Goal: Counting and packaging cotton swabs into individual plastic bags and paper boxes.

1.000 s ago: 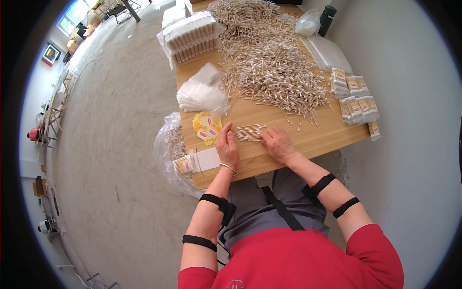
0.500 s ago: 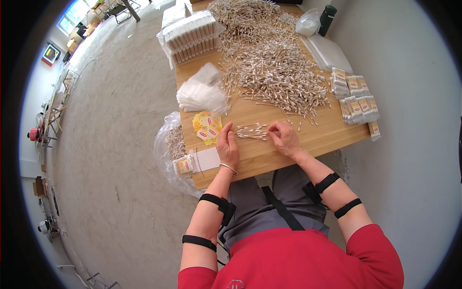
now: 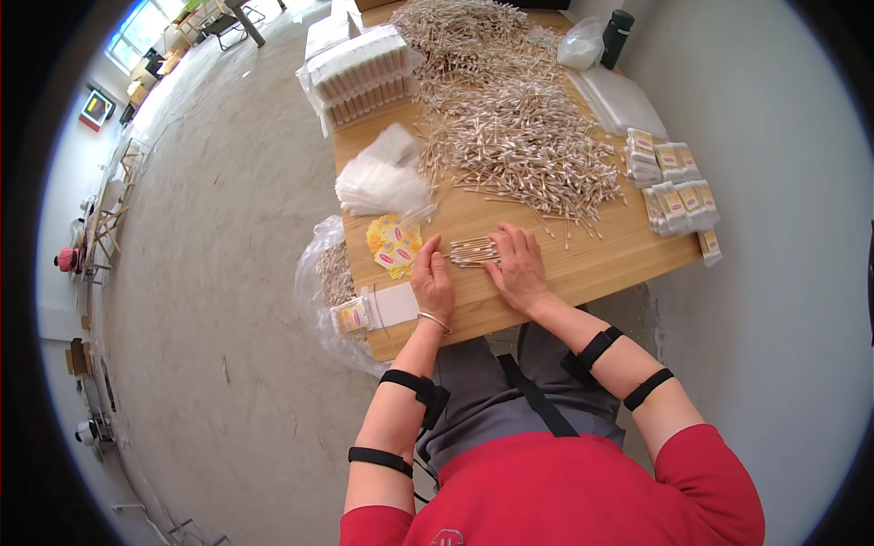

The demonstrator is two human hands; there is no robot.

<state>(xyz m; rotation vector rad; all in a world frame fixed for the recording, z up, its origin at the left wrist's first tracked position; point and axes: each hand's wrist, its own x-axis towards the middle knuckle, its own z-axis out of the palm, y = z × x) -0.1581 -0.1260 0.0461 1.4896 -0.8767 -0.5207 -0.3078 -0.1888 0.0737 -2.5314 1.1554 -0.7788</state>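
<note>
A small row of cotton swabs [image 3: 472, 252] lies flat on the wooden table, side by side, between my two hands. My left hand [image 3: 433, 282] stands on its edge at the row's left ends, fingers stretched out, holding nothing. Across the right ends of the row, my right hand [image 3: 519, 271] spans it, thumb on the near side and fingers on the far side. The right ends are hidden under that hand. Just beyond my left hand lie yellow printed cards [image 3: 395, 246]. A white card [image 3: 393, 304] and a filled swab pack [image 3: 350, 316] sit left of my left wrist.
A big heap of loose swabs [image 3: 528, 136] covers the far table [image 3: 583, 264]. Clear plastic bags [image 3: 382, 177] and stacked swab packages [image 3: 360, 73] are at the left. Finished packs [image 3: 674, 205], plastic sheets [image 3: 622, 100] and a dark bottle [image 3: 617, 38] line the wall side.
My right hand has moved left and lowered from beside the row onto the swabs' right ends, its fingers spreading around them. My left hand has stayed nearly still.
</note>
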